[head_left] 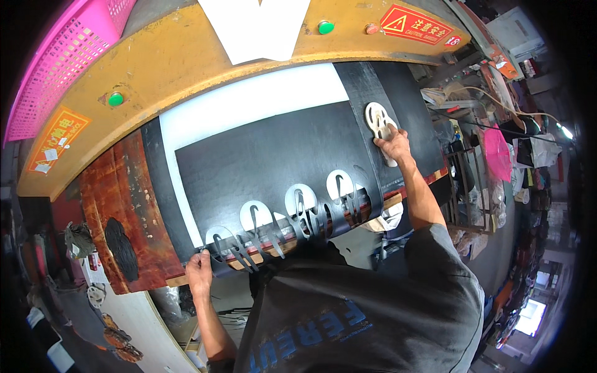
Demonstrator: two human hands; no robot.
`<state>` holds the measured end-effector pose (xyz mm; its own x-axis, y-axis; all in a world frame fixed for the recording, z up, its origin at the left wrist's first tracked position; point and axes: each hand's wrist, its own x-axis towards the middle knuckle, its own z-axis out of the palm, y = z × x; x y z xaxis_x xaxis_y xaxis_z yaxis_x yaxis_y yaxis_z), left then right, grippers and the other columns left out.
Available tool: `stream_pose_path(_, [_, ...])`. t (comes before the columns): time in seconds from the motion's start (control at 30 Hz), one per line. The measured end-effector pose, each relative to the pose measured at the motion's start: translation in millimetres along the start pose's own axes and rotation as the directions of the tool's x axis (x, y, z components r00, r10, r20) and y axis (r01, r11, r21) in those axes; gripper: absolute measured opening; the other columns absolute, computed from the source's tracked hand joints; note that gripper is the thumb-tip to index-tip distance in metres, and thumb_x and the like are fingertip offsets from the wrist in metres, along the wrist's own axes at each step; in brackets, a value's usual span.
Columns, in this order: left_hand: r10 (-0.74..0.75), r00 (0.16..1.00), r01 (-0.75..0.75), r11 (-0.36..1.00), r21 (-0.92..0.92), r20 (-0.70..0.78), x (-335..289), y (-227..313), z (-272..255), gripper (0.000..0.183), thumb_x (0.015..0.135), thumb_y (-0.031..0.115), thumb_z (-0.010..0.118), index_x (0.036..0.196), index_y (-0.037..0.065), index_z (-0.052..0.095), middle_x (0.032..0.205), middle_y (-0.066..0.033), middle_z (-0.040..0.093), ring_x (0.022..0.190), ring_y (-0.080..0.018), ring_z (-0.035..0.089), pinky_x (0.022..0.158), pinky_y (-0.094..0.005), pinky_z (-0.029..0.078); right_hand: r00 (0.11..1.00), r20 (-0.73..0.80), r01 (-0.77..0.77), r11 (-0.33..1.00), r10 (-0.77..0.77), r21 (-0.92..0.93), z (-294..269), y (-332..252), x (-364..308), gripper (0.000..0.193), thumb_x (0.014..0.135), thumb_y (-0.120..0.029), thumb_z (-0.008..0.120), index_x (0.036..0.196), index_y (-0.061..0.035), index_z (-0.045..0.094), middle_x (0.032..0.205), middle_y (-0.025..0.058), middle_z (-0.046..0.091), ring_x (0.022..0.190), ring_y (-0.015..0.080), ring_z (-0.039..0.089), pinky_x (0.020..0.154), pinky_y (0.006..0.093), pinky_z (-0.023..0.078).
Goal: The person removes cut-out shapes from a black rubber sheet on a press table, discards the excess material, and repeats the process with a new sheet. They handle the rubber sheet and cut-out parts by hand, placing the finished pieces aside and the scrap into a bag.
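A black flat sheet (267,149) lies over a white board (249,102) in front of me. Along its near edge run several cut-outs, with thin curved strips hanging over the table edge. My left hand (199,272) is closed at the sheet's near left corner, thumb and fingers pinched on its edge. On the right, my right hand (395,146) grips a cream-coloured, sole-shaped cutting die (377,117) with openings in its wide end. The die is over the dark surface (357,87) to the right of the sheet; the hand covers its narrower part.
A yellow machine beam (205,53) with green buttons (115,99) arches across the far side. A pink perforated basket (62,68) stands at the far left. Dark strips (121,248) lie on the worn red-brown surface (115,193) at left. A metal rack (469,186) stands at right.
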<state>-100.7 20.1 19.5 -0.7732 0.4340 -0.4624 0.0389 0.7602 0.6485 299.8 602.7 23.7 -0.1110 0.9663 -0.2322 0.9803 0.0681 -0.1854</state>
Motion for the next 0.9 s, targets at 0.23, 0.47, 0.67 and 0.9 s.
stream_pose_path(0.23, [0.042,0.991,-0.027,0.992,0.121,-0.126,-5,2,23,0.046,0.104,0.041,0.066,0.093,-0.004,0.071,0.076,-0.0166,0.070,0.073,-0.0285,0.065,0.074,-0.0453,0.052,0.993,-0.020,0.115,0.993,-0.115,0.012,-8,-2,-6,0.098,0.078,-0.049,0.089,0.160,-0.0120,0.051,0.165,0.0335,0.036,0.146,0.0475,0.049,0.121,0.0462,0.044])
stream_pose_path(0.47, [0.430,0.819,-0.217,0.846,0.487,-0.381,-15,-5,64,0.043,0.104,0.037,0.063,0.111,-0.003,0.074,0.099,-0.0280,0.072,0.093,-0.0488,0.064,0.087,-0.0570,0.049,0.988,-0.019,0.155,0.988,-0.155,0.003,-1,3,-7,0.096,0.079,-0.058,0.084,0.160,-0.0185,0.052,0.166,0.0342,0.033,0.147,0.0551,0.044,0.123,0.0507,0.041])
stream_pose_path(0.67, [0.389,0.759,-0.065,0.843,0.534,-0.522,-7,-22,84,0.050,0.106,0.043,0.057,0.111,-0.004,0.072,0.101,-0.0273,0.072,0.094,-0.0489,0.065,0.086,-0.0586,0.049,0.983,-0.087,0.183,0.899,-0.162,0.397,-1,52,2,0.087,0.086,-0.056,0.078,0.155,-0.0100,0.056,0.159,0.0304,0.044,0.147,0.0465,0.046,0.122,0.0457,0.042])
stream_pose_path(0.9, [0.442,0.743,-0.115,0.825,0.554,-0.503,-2,-28,84,0.049,0.107,0.044,0.057,0.109,-0.002,0.073,0.095,-0.0261,0.072,0.089,-0.0475,0.065,0.080,-0.0578,0.050,0.946,-0.194,-0.034,0.673,0.260,0.738,3,186,-90,0.046,0.097,-0.029,0.078,0.133,-0.0018,0.072,0.109,0.0085,0.077,0.099,0.0197,0.072,0.089,0.0330,0.057])
